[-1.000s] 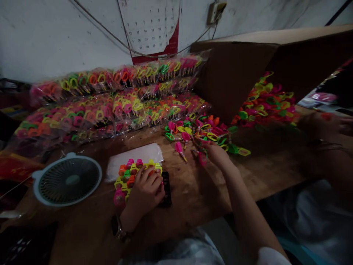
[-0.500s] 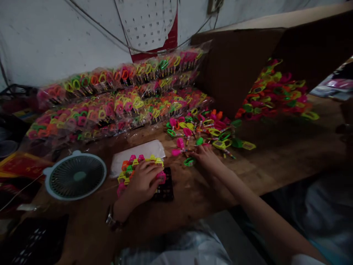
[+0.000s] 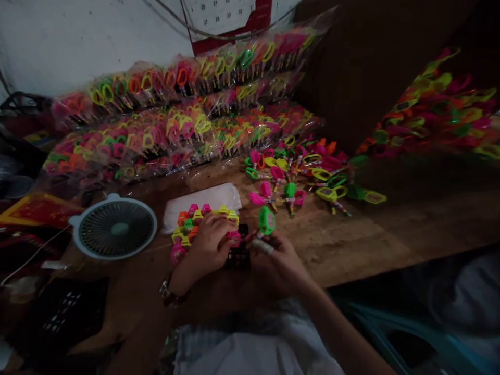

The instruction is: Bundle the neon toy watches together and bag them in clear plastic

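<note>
My right hand (image 3: 279,258) grips the pale stem of a green toy watch (image 3: 266,220), just right of a black perforated rack (image 3: 239,259). The watch's green head sticks up above my fingers. Over the rack, my left hand (image 3: 211,242) curls around toy watches standing in rows. A pink toy watch (image 3: 233,239) shows between its thumb and forefinger. Yellow, orange, green and pink heads fill the rack's left side, partly hidden by my fingers. Beyond my right hand lies a loose heap of toy watches (image 3: 289,172) with patterned stems.
Bagged toy watches (image 3: 148,138) are stacked along the wall. A large cardboard box (image 3: 344,78) at right spills more watches (image 3: 437,114). White plastic bags (image 3: 203,200) lie behind the rack. At left sit a round fan (image 3: 117,229) and another black rack (image 3: 58,312).
My right hand has come from the loose heap back toward the rack, now with a green toy watch in it. My left hand stays on the rack. The view has shifted down and right.
</note>
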